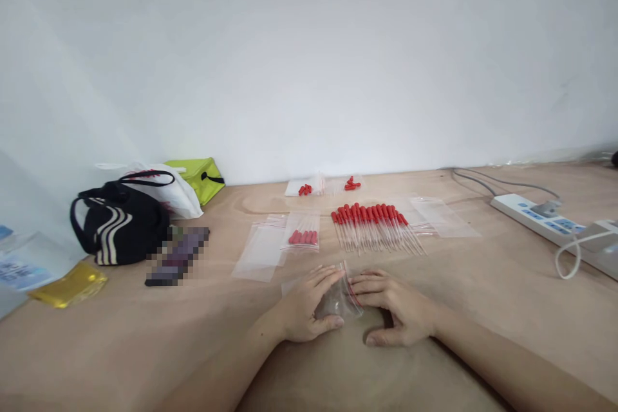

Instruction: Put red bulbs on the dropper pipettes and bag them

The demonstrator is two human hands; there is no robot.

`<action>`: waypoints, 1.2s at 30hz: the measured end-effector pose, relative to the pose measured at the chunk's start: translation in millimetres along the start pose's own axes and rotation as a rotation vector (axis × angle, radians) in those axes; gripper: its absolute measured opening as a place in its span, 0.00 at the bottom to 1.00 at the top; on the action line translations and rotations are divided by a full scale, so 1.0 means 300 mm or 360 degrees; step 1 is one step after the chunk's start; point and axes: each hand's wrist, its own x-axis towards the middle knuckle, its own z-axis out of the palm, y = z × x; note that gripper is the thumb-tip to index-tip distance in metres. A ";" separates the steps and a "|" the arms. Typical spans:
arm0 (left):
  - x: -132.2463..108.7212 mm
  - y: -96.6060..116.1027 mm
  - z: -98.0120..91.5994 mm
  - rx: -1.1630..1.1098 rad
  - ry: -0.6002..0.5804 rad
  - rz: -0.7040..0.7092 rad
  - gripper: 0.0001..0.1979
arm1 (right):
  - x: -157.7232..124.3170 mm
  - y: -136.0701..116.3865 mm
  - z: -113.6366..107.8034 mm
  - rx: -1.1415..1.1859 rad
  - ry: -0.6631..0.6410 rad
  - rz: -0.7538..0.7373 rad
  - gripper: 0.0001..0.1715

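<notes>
A clear zip-lock bag [337, 302] with a red seal line lies at the near middle of the table, between my hands. My left hand [309, 302] is over its left part, fingers along the top and thumb at the lower edge, holding it. With fingers stretched to the red seal edge, my right hand [393, 306] touches the bag; its thumb is spread apart, down by the table. Just beyond lies a row of glass droppers [369, 222] with red rubber bulbs. Left of them, a zip bag [302, 222] has several red bulbs [303, 237] on or in it.
Flat clear bags [261, 251] lie left, more bags [444, 215] right. Loose red bulbs [352, 184] rest on bags near the wall. A black bag [128, 225], green pouch [200, 179], blurred dark object [178, 257] and gold packet [70, 284] stand left; a power strip [541, 222] right.
</notes>
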 end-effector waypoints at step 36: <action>-0.010 -0.086 -0.028 0.0139 0.0128 -0.0143 0.25 | 0.346 0.405 -0.160 -0.0720 0.0672 0.1561 0.17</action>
